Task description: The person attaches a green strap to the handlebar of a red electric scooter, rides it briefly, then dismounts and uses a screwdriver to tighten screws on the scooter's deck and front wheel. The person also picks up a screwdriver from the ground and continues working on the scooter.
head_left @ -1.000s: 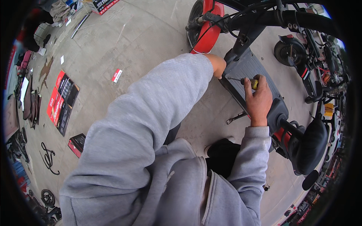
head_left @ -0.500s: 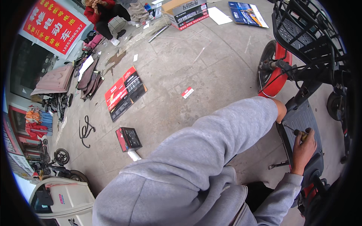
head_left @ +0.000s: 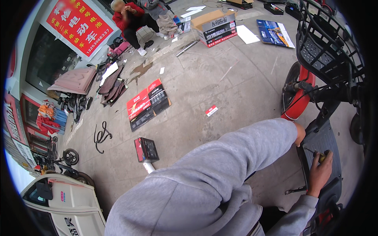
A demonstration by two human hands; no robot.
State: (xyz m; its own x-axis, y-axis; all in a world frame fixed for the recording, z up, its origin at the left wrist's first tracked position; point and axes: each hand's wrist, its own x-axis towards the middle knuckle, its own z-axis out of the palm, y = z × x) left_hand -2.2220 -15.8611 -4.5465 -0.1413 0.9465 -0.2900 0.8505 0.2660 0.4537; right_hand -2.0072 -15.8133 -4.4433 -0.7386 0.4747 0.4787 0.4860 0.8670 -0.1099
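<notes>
My right hand is closed around a screwdriver with a yellowish handle. Its thin shaft points up and left over the grey ribbed footboard of a red electric scooter. My left arm reaches across in a grey sleeve. Of my left hand only the part by the wrist shows, at the footboard's left edge; the sleeve hides its fingers. Ahead of the footboard is the scooter's red front fender, with a black wire basket above it.
A boxed battery stands on the pavement to the left, near a flattened red-and-black carton and a black strap. An open cardboard box lies farther off. Someone in red sits at the back. A pale vehicle stands lower left.
The whole view has shifted, so the scene sits farther right and lower. My right hand still holds the screwdriver over the footboard, and my left arm stays stretched across.
</notes>
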